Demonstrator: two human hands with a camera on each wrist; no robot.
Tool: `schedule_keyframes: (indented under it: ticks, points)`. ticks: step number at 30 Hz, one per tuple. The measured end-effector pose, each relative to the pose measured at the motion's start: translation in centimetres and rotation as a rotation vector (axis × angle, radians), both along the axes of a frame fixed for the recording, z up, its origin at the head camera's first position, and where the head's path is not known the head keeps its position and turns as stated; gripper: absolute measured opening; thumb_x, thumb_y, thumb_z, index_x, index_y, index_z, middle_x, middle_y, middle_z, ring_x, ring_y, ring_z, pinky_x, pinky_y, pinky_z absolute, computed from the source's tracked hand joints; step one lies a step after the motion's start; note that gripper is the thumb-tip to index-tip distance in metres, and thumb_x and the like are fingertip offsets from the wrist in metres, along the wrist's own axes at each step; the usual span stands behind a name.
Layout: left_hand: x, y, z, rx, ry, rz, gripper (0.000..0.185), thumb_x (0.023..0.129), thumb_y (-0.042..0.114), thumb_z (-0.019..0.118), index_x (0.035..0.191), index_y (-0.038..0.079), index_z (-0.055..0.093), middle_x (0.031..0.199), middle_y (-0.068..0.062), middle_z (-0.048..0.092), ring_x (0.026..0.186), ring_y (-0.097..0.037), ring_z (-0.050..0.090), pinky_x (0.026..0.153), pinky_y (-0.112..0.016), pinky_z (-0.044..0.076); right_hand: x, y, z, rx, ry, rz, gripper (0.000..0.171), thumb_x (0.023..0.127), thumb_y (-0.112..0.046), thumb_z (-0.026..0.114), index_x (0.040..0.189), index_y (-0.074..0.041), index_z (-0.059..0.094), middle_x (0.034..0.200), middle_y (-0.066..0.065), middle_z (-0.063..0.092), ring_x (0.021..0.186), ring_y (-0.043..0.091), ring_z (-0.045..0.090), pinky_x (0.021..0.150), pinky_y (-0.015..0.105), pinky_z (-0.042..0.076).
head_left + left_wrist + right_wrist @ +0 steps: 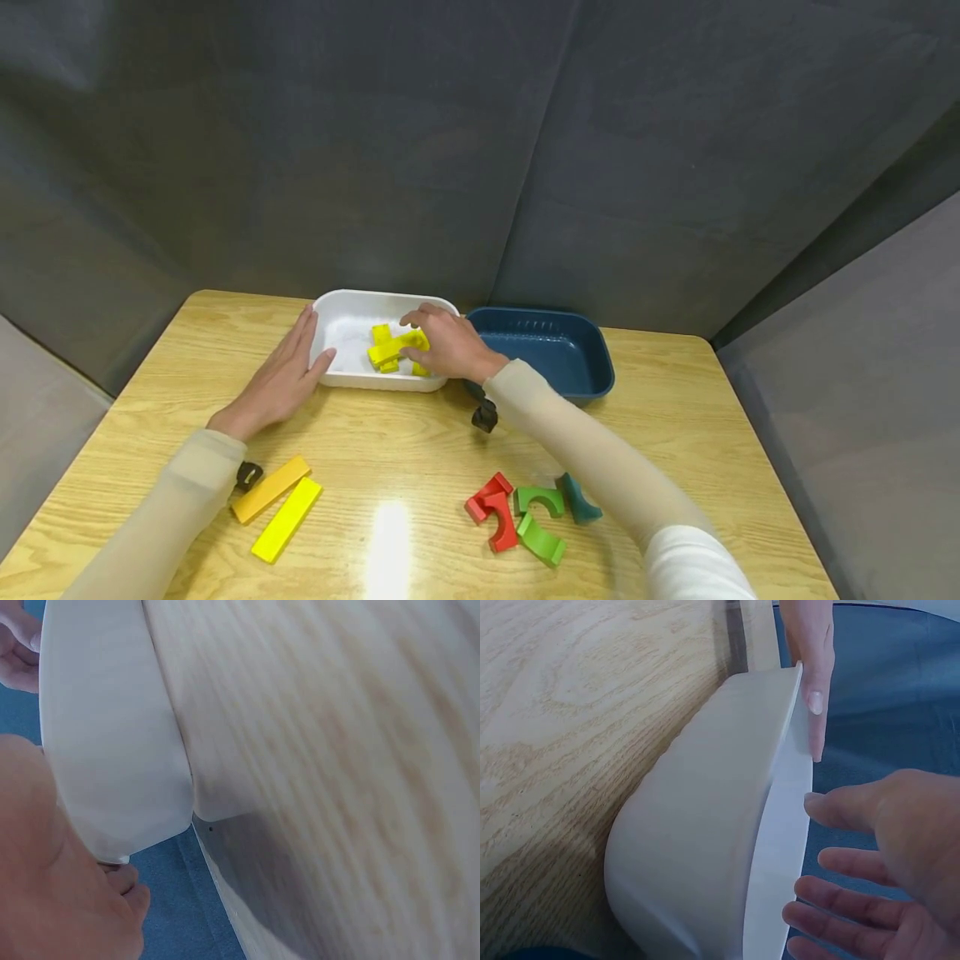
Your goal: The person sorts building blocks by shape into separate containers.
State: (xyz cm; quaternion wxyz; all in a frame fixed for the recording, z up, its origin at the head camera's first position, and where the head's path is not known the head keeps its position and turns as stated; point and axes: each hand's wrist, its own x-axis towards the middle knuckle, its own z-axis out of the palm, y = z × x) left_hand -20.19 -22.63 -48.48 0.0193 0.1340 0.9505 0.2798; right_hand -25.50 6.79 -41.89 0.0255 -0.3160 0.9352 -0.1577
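While no writing shows, left hand (279, 379) flat against white bin (341, 379), right hand (444, 343) spread over yellow blocks (392, 348).

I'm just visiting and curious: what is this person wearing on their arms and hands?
Both hands, left hand and right hand, are bare. Snug beige sleeves cover both forearms; a white sleeve shows above the right one. A small black device sits at each wrist.

A white tray (352, 380), rectangular with rounded corners and low walls, sits upright at the far middle of the tabletop (405, 433), its right end just beside a dark blue tray (592, 392). Inside it lie several bright yellow blocks (390, 350), piled loosely and overlapping toward the right half, over the bare white floor.
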Motion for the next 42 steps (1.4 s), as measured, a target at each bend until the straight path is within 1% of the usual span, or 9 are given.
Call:
schedule_keyframes:
  ticks: [5, 11, 16, 24, 30, 33, 36, 40, 42]
  points:
    - [0.0, 0.0, 0.0, 0.003, -0.003, 0.0, 0.084, 0.115, 0.054, 0.031, 0.17, 0.005, -0.01, 0.178, -0.004, -0.021, 0.165, -0.041, -0.002, 0.131, -0.064, 0.009, 0.5, 0.2, 0.2, -0.017, 0.011, 0.012, 0.048, 0.1, -0.032, 0.079, 0.141, -0.008, 0.07, 0.132, 0.011, 0.069, 0.11, 0.021, 0.067, 0.088, 0.035, 0.061]
    - [0.0, 0.0, 0.1, 0.001, 0.001, 0.0, 0.084, 0.115, 0.055, 0.03, 0.17, 0.005, -0.009, 0.178, -0.004, -0.021, 0.165, -0.042, -0.001, 0.13, -0.064, 0.01, 1.2, 0.5, 0.6, -0.038, 0.027, 0.023, 0.046, 0.101, -0.033, 0.077, 0.139, -0.009, 0.07, 0.132, 0.01, 0.069, 0.109, 0.02, 0.066, 0.088, 0.034, 0.062]
    - [0.0, 0.0, 0.2, 0.004, 0.013, 0.002, 0.084, 0.115, 0.054, 0.031, 0.17, 0.004, -0.008, 0.178, -0.006, -0.02, 0.165, -0.042, 0.0, 0.13, -0.064, 0.01, 1.7, 0.7, 0.8, -0.073, 0.038, 0.049, 0.046, 0.101, -0.032, 0.077, 0.139, -0.007, 0.07, 0.132, 0.012, 0.069, 0.108, 0.021, 0.067, 0.088, 0.035, 0.062]
    - [-0.1, 0.2, 0.3, 0.016, 0.024, -0.005, 0.084, 0.115, 0.053, 0.032, 0.171, 0.003, -0.006, 0.179, -0.007, -0.019, 0.165, -0.043, 0.001, 0.131, -0.063, 0.01, 3.2, 0.7, 1.3, -0.084, 0.049, 0.071, 0.047, 0.101, -0.032, 0.077, 0.141, -0.01, 0.069, 0.133, 0.006, 0.069, 0.113, 0.02, 0.067, 0.094, 0.034, 0.061]
    - [-0.1, 0.1, 0.4, 0.004, 0.018, -0.004, 0.084, 0.115, 0.054, 0.031, 0.171, 0.004, -0.007, 0.178, -0.005, -0.02, 0.165, -0.043, 0.001, 0.13, -0.064, 0.011, 4.6, 0.5, 1.7, -0.107, 0.044, 0.119, 0.046, 0.101, -0.032, 0.078, 0.14, -0.008, 0.07, 0.133, 0.008, 0.069, 0.115, 0.022, 0.069, 0.09, 0.036, 0.062]
    - [-0.1, 0.1, 0.3, 0.001, 0.014, 0.0, 0.084, 0.115, 0.055, 0.031, 0.171, 0.004, -0.007, 0.178, -0.005, -0.021, 0.165, -0.043, 0.001, 0.13, -0.064, 0.011, 5.2, 0.2, 1.8, -0.112, 0.044, 0.138, 0.044, 0.101, -0.031, 0.078, 0.138, -0.009, 0.071, 0.134, 0.007, 0.069, 0.116, 0.021, 0.068, 0.092, 0.036, 0.061]
    - [0.0, 0.2, 0.3, 0.006, 0.01, -0.001, 0.084, 0.115, 0.054, 0.031, 0.171, 0.004, -0.007, 0.178, -0.005, -0.021, 0.165, -0.042, 0.0, 0.13, -0.064, 0.01, 5.8, 0.0, 1.7, -0.106, 0.035, 0.162, 0.043, 0.1, -0.03, 0.078, 0.138, -0.01, 0.071, 0.135, 0.006, 0.069, 0.118, 0.019, 0.066, 0.099, 0.036, 0.059]
    - [0.0, 0.2, 0.4, 0.011, 0.018, -0.003, 0.084, 0.115, 0.053, 0.032, 0.171, 0.004, -0.006, 0.179, -0.005, -0.02, 0.165, -0.042, 0.0, 0.13, -0.065, 0.011, 6.6, -0.4, 1.5, -0.105, 0.029, 0.221, 0.044, 0.1, -0.028, 0.079, 0.139, -0.01, 0.07, 0.136, 0.006, 0.069, 0.12, 0.021, 0.067, 0.102, 0.036, 0.058]
    - [0.0, 0.2, 0.3, 0.017, 0.023, -0.005, 0.084, 0.115, 0.053, 0.032, 0.171, 0.003, -0.005, 0.179, -0.006, -0.019, 0.165, -0.042, 0.0, 0.13, -0.066, 0.012, 7.0, -0.6, 1.4, -0.115, 0.025, 0.258, 0.045, 0.1, -0.028, 0.079, 0.14, -0.009, 0.069, 0.134, 0.007, 0.069, 0.118, 0.023, 0.068, 0.1, 0.034, 0.058]
